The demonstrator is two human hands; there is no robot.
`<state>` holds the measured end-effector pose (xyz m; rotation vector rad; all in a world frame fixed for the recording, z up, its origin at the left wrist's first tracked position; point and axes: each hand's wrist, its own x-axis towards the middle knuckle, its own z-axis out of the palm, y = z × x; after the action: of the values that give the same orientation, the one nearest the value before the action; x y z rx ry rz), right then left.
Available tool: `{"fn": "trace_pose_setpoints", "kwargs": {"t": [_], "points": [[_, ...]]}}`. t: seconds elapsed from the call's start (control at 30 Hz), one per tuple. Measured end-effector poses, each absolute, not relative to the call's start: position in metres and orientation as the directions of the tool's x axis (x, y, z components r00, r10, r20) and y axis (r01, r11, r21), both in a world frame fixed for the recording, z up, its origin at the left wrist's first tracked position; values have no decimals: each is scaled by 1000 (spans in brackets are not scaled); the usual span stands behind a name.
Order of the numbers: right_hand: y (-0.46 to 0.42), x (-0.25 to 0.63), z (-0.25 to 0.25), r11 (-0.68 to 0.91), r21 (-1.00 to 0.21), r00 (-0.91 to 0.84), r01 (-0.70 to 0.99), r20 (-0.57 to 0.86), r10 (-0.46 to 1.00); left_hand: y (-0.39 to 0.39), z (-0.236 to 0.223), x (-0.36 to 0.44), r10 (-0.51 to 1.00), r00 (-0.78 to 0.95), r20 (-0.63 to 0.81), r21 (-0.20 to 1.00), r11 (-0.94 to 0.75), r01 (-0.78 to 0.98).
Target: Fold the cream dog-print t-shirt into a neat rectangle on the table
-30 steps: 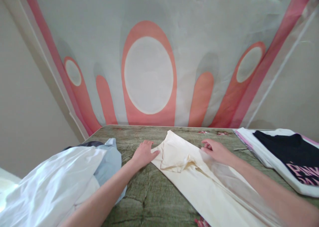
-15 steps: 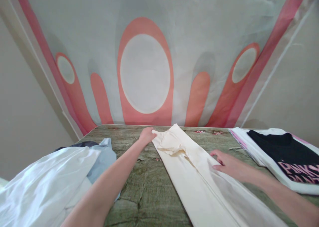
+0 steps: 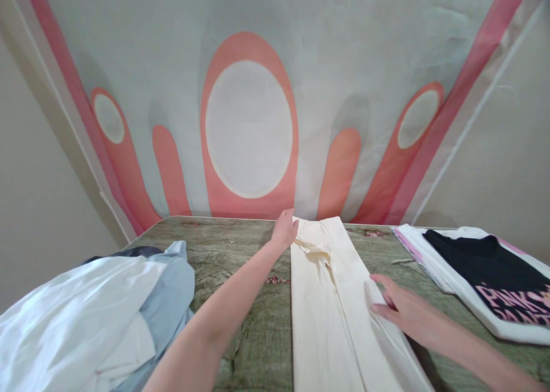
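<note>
From the head view, the left arm reaches far forward, its hand (image 3: 283,231) pinching the waist corner of the cream trousers (image 3: 318,317), which lie lengthwise along the middle of the worktop (image 3: 253,334). The right forearm slants inward, its hand (image 3: 393,303) at their right edge, thumb and forefinger parted; whether its fingers grip cloth, I cannot tell.

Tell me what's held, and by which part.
Cream garment, held by its far left corner in the left hand. The right hand is at its right edge; whether it grips there can't be told.
</note>
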<state>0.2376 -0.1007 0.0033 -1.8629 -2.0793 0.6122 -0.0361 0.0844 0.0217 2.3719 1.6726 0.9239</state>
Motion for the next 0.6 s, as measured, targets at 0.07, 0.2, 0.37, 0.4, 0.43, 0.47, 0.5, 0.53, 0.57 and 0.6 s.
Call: {"fn": "trace_pose_setpoints", "kwargs": {"t": [0.07, 0.2, 0.37, 0.4, 0.43, 0.47, 0.5, 0.53, 0.57, 0.6], "points": [[-88, 237, 11, 118, -456, -138, 882, -12, 990, 65, 22, -37, 800, 384, 462, 400, -574, 714], [-53, 213, 24, 249, -494, -210, 833, 135, 968, 40, 16, -37, 680, 596, 427, 375, -733, 568], [-29, 171, 10, 298, -602, -163, 741, 270, 949, 39, 1, -35, 760, 566, 319, 366, -650, 666], [-28, 167, 4, 311, -614, -153, 726, 297, 943, 40, -1, -35, 767, 561, 312, 365, -642, 674], [-29, 164, -1, 328, -622, -149, 711, 322, 935, 41, -2, -36, 772, 554, 312, 368, -635, 679], [-30, 162, -6, 348, -626, -152, 697, 345, 926, 43, -2, -37, 781, 537, 319, 375, -625, 685], [-32, 161, -9, 368, -628, -154, 686, 368, 917, 44, -2, -38, 792, 514, 329, 386, -609, 693], [-34, 161, -12, 383, -628, -156, 677, 387, 909, 46, -1, -40, 807, 485, 336, 401, -589, 702], [-35, 162, -14, 397, -627, -158, 670, 403, 902, 49, 0, -42, 828, 452, 332, 420, -559, 715], [-36, 162, -15, 412, -625, -163, 663, 416, 894, 51, 1, -43, 852, 416, 318, 439, -522, 731]]}}
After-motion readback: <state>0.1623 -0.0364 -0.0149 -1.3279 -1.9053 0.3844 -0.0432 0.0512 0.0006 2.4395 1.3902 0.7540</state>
